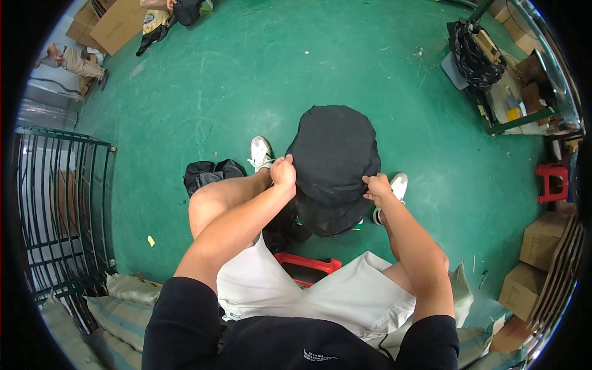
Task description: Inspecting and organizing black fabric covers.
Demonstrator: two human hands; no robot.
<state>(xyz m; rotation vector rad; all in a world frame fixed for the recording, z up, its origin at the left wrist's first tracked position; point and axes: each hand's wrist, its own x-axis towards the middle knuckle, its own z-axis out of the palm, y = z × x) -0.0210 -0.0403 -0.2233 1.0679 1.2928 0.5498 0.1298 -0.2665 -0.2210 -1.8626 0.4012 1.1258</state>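
Observation:
I sit on a red stool (306, 265) with my knees apart, over a green floor. My left hand (284, 172) pinches the left edge of a black cloth cover (333, 151) stretched into a rounded dome between my feet. On the cover's right edge, my right hand (377, 187) grips the fabric. More black material (327, 217) hangs below the dome. My white shoes (261, 152) stand either side of it. What lies under the cover is hidden.
A heap of black fabric (209, 174) lies by my left knee. Dark metal racks (61, 209) stand at left, cardboard boxes (539, 243) and a red stool (552, 182) at right, a cluttered green-framed table (512, 92) far right. Sacks (123, 308) sit behind me. A person (71, 61) sits far left.

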